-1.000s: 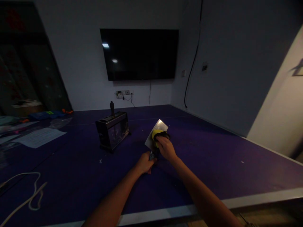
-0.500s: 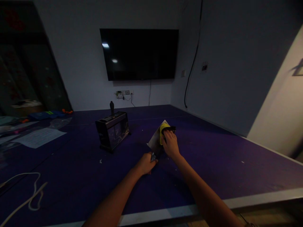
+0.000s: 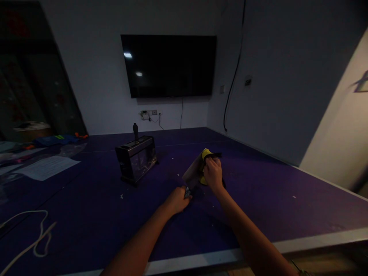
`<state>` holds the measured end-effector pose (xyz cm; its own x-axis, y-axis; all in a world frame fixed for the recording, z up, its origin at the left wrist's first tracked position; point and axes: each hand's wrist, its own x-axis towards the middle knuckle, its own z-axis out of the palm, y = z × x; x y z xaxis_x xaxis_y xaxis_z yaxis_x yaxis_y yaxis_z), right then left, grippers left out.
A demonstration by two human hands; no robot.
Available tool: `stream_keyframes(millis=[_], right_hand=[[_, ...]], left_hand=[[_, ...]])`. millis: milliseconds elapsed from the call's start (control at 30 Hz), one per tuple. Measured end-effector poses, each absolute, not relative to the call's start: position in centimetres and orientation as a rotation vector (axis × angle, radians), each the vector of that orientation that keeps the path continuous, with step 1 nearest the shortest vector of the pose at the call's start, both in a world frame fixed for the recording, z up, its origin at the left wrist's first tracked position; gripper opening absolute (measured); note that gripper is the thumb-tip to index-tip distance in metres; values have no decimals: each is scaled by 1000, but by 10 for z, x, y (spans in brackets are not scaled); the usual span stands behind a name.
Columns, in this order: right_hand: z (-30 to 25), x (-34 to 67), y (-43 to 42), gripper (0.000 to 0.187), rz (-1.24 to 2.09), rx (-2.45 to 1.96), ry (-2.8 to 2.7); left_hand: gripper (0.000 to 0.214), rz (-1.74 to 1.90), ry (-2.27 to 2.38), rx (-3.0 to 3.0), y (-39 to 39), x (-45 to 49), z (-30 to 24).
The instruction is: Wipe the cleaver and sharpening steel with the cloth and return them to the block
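Note:
My left hand is wrapped round the patterned handle of a cleaver, whose broad pale blade points up and away from me. Bunched in my right hand is a yellow cloth with dark edging. The cloth sits at the right side of the blade, and it and my fingers cover part of that side. To the left stands a dark knife block with clear sides; one black handle sticks up from its top.
Papers and plastic bags lie at the left of the purple tabletop. A white cable loops at the near left. Small white scraps dot the surface. A television hangs on the far wall.
My right hand and the yellow cloth have moved slightly right, and more of the cloth's lower part shows. The cleaver has shifted a little right, still in my left hand.

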<state>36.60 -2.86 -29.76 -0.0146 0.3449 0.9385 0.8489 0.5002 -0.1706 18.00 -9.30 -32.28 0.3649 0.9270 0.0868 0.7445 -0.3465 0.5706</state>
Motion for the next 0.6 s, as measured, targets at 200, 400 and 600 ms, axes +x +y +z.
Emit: stream_keyframes(millis=[200, 400, 600], right_hand=[[-295, 357, -36, 28, -501, -1042, -1672], [-298, 344, -41, 27, -467, -992, -1745], [-292, 356, -37, 26, -488, -1049, -1717]], left_hand=[[22, 583, 1436, 2084, -94, 180, -324], [22, 551, 1422, 2004, -93, 179, -325], [22, 531, 1390, 2056, -92, 179, -323]])
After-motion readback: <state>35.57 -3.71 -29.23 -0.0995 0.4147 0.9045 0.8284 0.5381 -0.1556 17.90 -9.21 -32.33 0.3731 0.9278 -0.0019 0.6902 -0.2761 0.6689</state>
